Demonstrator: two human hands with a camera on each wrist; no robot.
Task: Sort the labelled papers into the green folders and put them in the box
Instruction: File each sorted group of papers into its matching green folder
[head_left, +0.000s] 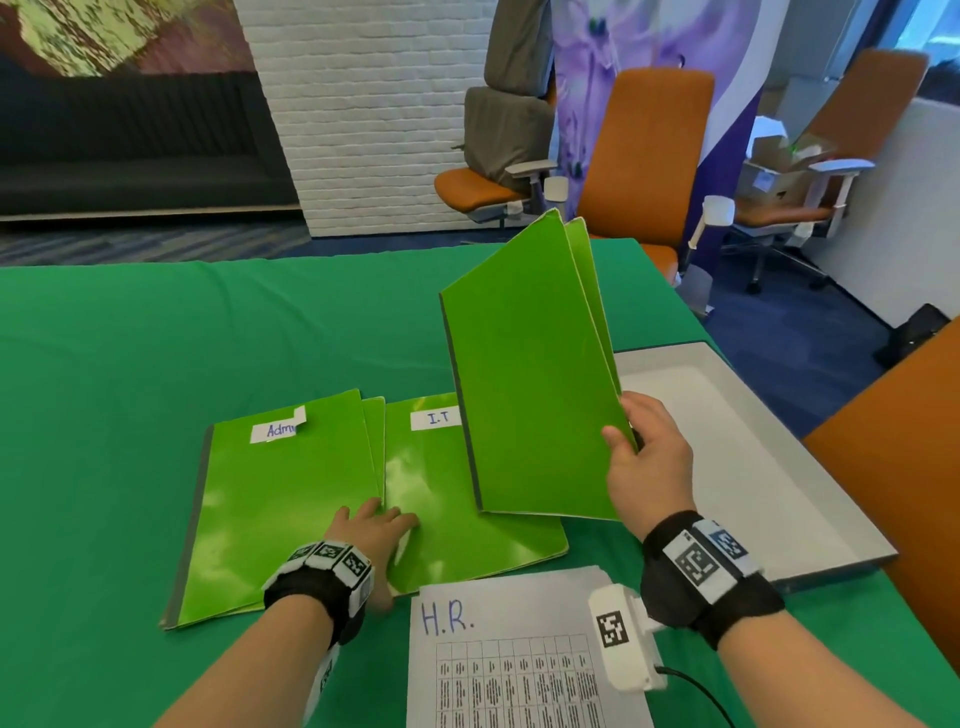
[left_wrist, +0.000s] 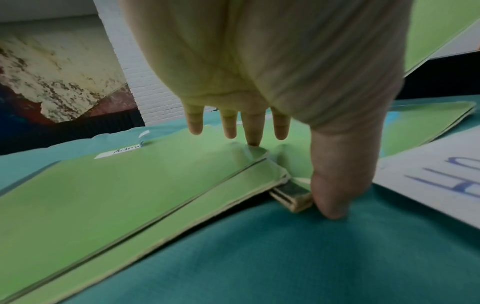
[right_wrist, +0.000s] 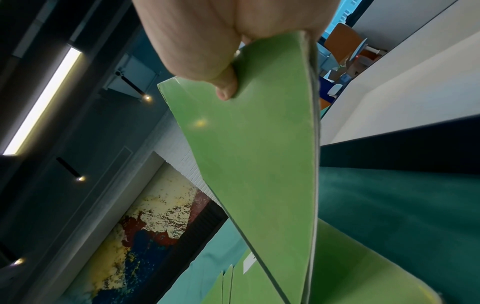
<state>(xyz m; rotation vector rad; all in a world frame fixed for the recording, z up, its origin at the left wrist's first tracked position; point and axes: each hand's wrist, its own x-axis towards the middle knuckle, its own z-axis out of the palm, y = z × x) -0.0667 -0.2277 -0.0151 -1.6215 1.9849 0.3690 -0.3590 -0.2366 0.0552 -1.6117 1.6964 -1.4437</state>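
My right hand (head_left: 631, 441) pinches the lower corner of a green folder (head_left: 530, 374) and holds it tilted upright above the table; in the right wrist view the thumb (right_wrist: 223, 86) lies on the lifted folder (right_wrist: 246, 154). My left hand (head_left: 379, 525) rests with straight fingers on two flat green folders, one labelled "Admin" (head_left: 280, 499) and one labelled "I.T" (head_left: 457, 519). The left wrist view shows the fingertips (left_wrist: 253, 139) touching the Admin folder (left_wrist: 130, 185). A stack of papers headed "H.R." (head_left: 509, 654) lies at the front.
A shallow white box (head_left: 743, 457) sits on the green tablecloth (head_left: 156, 338) to the right of the folders. Orange office chairs (head_left: 644, 156) stand behind the table, and another orange chair back (head_left: 904, 488) is close at the right edge.
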